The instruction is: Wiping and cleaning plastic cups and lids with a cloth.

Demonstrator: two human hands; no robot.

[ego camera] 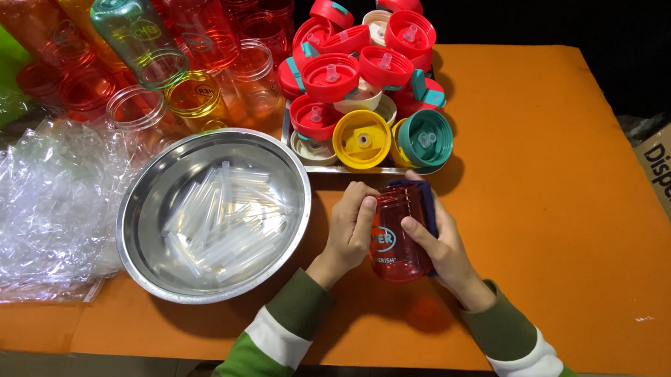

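Head view, steeply down, close over table (577, 200)

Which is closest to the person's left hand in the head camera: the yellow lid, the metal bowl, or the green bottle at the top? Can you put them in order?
From the left hand:
1. Metal bowl, right beside it on the left.
2. Yellow lid, just above, in the tray of lids.
3. Green bottle, far up at the top left, in the bottle pile.

Both arms wear olive-green sleeves (296, 314) with white and bright-green bands.
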